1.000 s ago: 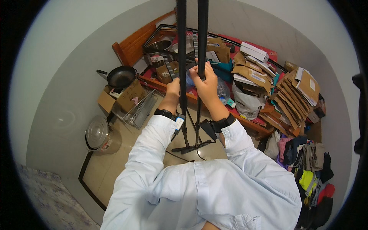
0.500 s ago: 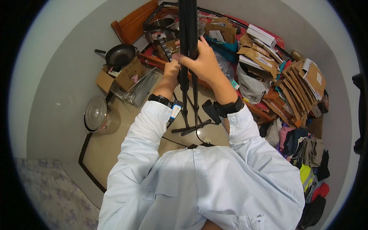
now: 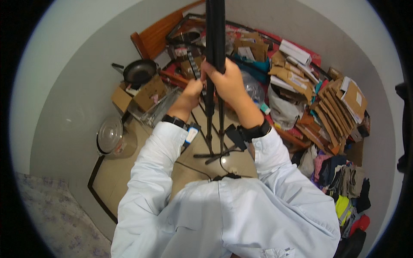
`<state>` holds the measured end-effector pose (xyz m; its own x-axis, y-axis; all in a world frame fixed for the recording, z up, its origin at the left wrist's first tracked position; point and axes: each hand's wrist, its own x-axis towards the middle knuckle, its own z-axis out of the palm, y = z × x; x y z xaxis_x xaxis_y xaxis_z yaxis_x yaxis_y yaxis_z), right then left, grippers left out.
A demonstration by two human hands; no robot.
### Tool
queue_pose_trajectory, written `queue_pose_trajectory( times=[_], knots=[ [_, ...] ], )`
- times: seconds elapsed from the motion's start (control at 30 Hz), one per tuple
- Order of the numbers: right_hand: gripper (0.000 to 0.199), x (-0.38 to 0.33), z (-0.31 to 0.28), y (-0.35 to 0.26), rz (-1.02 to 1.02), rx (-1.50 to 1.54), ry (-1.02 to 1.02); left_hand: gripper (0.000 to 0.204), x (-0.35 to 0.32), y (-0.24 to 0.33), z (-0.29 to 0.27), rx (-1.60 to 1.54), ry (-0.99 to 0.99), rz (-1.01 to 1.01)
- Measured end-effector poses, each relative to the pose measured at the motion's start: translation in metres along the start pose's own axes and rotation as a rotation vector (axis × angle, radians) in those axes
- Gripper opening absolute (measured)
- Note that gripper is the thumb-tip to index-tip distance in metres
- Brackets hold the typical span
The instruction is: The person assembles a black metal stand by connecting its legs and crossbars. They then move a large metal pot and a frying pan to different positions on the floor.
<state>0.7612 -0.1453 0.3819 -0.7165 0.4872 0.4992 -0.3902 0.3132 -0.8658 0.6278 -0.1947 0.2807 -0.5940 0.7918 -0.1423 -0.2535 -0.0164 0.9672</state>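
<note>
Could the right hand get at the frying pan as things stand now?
Probably not: the right hand is closed around the poles, and in this view these poles and the left hand lie between it and the pan. It would likely have to let go first.

Looks like smooth black metal on the tall poles (image 3: 219,34); soft, matt cloth in the pale shirt (image 3: 241,210). Glossy, wood-toned at the headboard (image 3: 161,33). Shiny metal on the stockpot (image 3: 128,147), dark and smooth in the frying pan (image 3: 140,72). Dull brown cardboard in the carton (image 3: 150,92), crinkled plastic in the white bag (image 3: 284,111), polished on the floor tiles (image 3: 118,180).
</note>
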Motion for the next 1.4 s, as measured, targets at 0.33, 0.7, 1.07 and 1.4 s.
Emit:
queue_pose_trajectory(
  times=[0.33, 0.7, 1.07, 1.4],
  knots=[
    [0.029, 0.018, -0.009, 0.019, -0.242, -0.097, 0.137, 0.071, -0.033, -0.087, 0.003, -0.074, -0.080, 0.049],
    [0.020, 0.002, -0.008, -0.023, 0.012, -0.155, 0.364, 0.042, -0.043, -0.097, -0.009, 0.044, 0.218, 0.303],
    [0.019, -0.013, 0.015, -0.017, -0.069, -0.131, 0.413, 0.025, -0.058, -0.099, -0.009, -0.009, -0.009, 0.270],
    [0.023, -0.030, -0.009, -0.026, -0.108, -0.260, 0.551, 0.027, -0.055, -0.115, -0.001, 0.035, -0.086, 0.359]
  ],
)
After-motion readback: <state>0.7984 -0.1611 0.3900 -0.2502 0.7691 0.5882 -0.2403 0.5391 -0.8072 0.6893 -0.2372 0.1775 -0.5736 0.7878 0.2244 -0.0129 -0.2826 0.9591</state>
